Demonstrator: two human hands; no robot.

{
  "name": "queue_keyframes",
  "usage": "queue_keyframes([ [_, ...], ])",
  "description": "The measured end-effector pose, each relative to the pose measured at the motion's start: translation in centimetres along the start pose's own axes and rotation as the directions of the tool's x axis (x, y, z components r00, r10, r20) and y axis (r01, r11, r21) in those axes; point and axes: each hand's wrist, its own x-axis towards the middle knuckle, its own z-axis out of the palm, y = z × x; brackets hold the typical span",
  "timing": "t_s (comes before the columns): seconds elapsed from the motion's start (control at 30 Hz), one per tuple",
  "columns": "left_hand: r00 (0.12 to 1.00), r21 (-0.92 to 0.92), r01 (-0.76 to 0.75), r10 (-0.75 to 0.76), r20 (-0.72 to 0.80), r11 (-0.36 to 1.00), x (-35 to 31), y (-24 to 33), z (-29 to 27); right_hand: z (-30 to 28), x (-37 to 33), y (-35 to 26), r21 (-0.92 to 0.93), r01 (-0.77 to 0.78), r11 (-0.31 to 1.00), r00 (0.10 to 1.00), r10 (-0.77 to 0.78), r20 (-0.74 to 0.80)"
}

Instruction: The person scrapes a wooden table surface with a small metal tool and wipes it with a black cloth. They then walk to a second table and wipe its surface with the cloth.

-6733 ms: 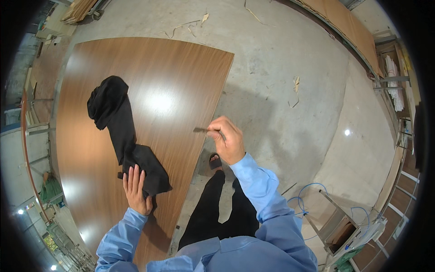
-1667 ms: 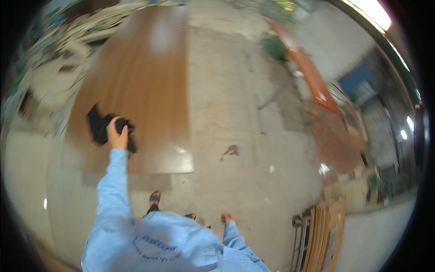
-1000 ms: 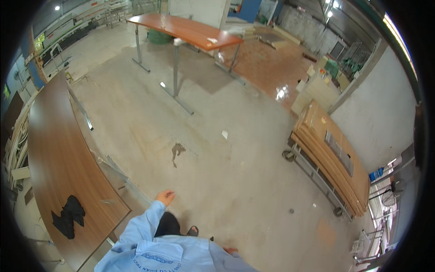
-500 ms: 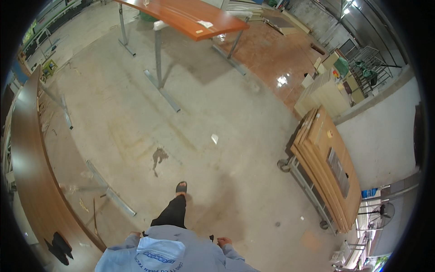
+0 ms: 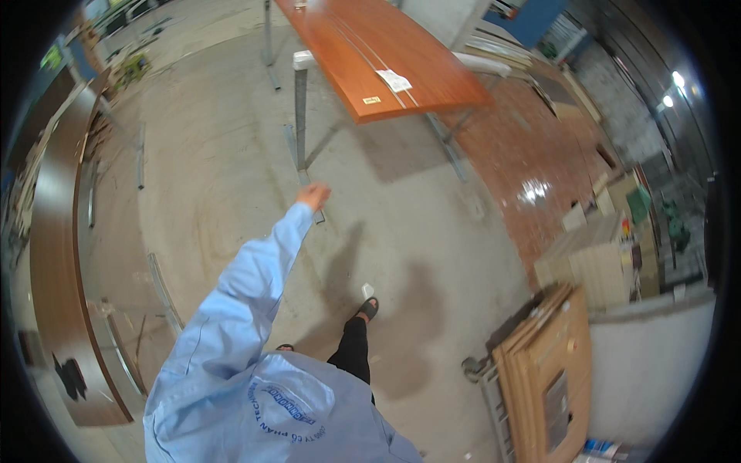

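Observation:
My left hand point(image 5: 312, 196) is stretched out ahead in a light blue sleeve, its fingers curled in and nothing seen in them. It hangs in the air, covering part of a metal stand foot on the floor. The nearest furniture is the orange-brown wooden panel point(image 5: 401, 77) ahead, apart from the hand. A white paper point(image 5: 394, 80) and a small pale label point(image 5: 372, 100) lie on that panel. My right hand is out of view.
A long brown panel point(image 5: 58, 255) on stands runs along the left, with black gloves point(image 5: 71, 378) at its near end. On the right, a trolley point(image 5: 494, 409) carries stacked brown boards point(image 5: 540, 370). A white scrap point(image 5: 367, 291) lies on the concrete by my foot.
My left hand has swung up and forward from beside my body. My right hand has left the view. I have stepped closer to the orange-brown panel, and the view has turned slightly.

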Motion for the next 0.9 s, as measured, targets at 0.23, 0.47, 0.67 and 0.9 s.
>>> queue_keyframes([
  [0.23,0.950,-0.383,0.054,-0.165,-0.265,0.922,10.4,17.2,6.8,-10.7,9.9,-22.5,-0.102,-0.018,0.995,1.000,0.016,-0.023],
  [0.47,0.944,-0.325,0.041,-0.143,-0.298,0.945,12.8,18.7,7.4,-17.7,16.5,-57.5,0.124,0.328,0.936,0.924,-0.292,-0.246],
  [0.67,0.944,-0.371,0.025,-0.144,-0.296,0.928,13.9,19.8,6.1,-8.9,8.1,-84.0,-0.040,0.846,0.532,0.512,-0.831,-0.220],
  [0.9,0.921,-0.387,0.022,-0.169,-0.351,0.922,18.2,22.5,4.0,8.7,-0.2,-102.1,-0.135,0.988,0.076,0.081,-0.996,0.029],
])
